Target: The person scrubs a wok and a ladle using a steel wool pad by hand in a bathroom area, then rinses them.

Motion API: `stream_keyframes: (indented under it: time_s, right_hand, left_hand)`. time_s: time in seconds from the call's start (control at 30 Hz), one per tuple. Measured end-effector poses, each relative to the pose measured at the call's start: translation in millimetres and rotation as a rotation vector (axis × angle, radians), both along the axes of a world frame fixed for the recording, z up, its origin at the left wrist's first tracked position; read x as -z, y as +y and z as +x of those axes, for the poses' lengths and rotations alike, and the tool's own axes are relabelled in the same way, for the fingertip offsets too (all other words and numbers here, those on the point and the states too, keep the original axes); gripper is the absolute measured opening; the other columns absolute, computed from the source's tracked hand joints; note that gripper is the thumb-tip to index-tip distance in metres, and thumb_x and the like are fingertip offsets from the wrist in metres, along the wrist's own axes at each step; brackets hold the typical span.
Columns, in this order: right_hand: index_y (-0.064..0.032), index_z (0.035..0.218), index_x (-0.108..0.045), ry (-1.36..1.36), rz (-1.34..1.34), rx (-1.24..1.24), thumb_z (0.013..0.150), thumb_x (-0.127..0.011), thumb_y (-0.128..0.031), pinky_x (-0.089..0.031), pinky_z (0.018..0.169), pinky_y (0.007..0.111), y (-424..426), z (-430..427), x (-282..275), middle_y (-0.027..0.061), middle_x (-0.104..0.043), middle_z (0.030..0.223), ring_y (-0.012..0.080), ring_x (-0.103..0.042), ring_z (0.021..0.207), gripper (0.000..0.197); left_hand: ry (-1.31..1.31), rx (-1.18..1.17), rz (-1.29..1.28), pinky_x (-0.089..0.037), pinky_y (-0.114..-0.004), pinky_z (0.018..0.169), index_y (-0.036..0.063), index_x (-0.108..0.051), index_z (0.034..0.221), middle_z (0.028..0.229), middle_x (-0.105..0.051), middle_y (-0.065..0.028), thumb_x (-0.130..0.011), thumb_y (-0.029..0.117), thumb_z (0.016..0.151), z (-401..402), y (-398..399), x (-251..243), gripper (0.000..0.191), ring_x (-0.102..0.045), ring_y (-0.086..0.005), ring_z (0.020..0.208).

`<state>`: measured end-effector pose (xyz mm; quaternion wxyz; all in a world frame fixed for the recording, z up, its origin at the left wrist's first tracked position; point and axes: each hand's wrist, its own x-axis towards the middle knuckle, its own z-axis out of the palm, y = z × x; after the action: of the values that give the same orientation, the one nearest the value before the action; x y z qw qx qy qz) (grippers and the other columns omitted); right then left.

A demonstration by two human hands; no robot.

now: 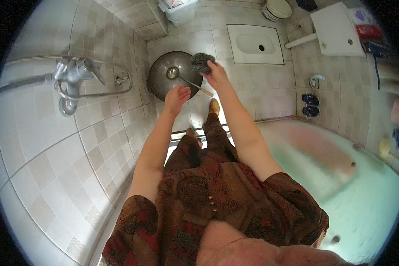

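In the head view my right hand point(216, 75) holds a dark grey mesh scouring pad point(202, 62) above the right rim of a large dark metal wok point(159, 83). The wok rests on the tiled floor. A metal ladle point(173, 72) lies in it, its wooden-ended handle point(205, 91) sticking out over the rim towards my foot. My left hand point(177, 99) is over the wok's near edge, fingers apart and palm turned inwards, with nothing in it.
On the left wall is a mixer tap point(73, 71) with a metal hose. A squat toilet point(255, 45) is set in the floor ahead. A lidded bucket point(276, 10), a plastic bin point(179, 13) and a white cistern point(335, 30) stand beyond. At the right is a frosted translucent door or panel point(362, 199).
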<state>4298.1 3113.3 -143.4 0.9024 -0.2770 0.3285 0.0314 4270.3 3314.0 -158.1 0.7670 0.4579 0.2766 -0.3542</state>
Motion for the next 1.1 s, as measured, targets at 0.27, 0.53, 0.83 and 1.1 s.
stream_keyframes:
  time_s: [0.27,0.53,0.83,1.1]
  right_hand:
    - [-0.0004,0.114,-0.045,0.079,-0.088,-0.26,0.085,-0.055,-0.015,-0.051,0.07,0.039,44.5,56.7,10.3,0.0104,-0.055,0.103,0.0229,-0.054,0.093,0.035]
    - [-0.0037,0.121,-0.041,0.072,-0.114,-0.514,0.086,-0.055,-0.018,-0.047,0.074,0.035,85.1,124.8,55.5,0.0093,-0.054,0.106,0.0205,-0.054,0.093,0.04]
    - [-0.0052,0.12,-0.045,0.081,-0.279,-0.817,0.083,-0.058,-0.022,-0.047,0.079,0.036,100.7,175.3,126.6,0.0145,-0.051,0.111,0.0249,-0.051,0.102,0.043]
    - [-0.004,0.112,-0.049,0.157,-0.243,-1.085,0.082,-0.058,-0.017,-0.049,0.072,0.04,73.9,246.1,121.9,0.0092,-0.058,0.099,0.0221,-0.054,0.094,0.034]
  left_hand:
    - [0.052,-0.301,-0.086,-0.044,-0.037,0.083,-0.0002,-0.042,0.115,0.103,-0.054,-0.0148,-0.04,0.027,0.091,56.9,16.0,43.2,0.036,-0.054,-0.026,0.094]
    - [0.06,-0.436,-0.046,-0.043,-0.038,0.085,0.0028,-0.047,0.11,0.105,-0.052,-0.0089,-0.038,0.027,0.092,112.4,54.3,63.4,0.031,-0.052,-0.0243,0.09]
    - [0.145,-0.664,0.036,-0.042,-0.037,0.083,0.0033,-0.045,0.113,0.106,-0.053,-0.0108,-0.04,0.027,0.091,134.4,52.6,64.5,0.033,-0.052,-0.024,0.093]
    - [0.244,-1.13,0.07,-0.042,-0.037,0.086,-0.0036,-0.039,0.12,0.109,-0.055,-0.017,-0.04,0.023,0.09,127.0,-9.1,64.8,0.04,-0.053,-0.0285,0.1]
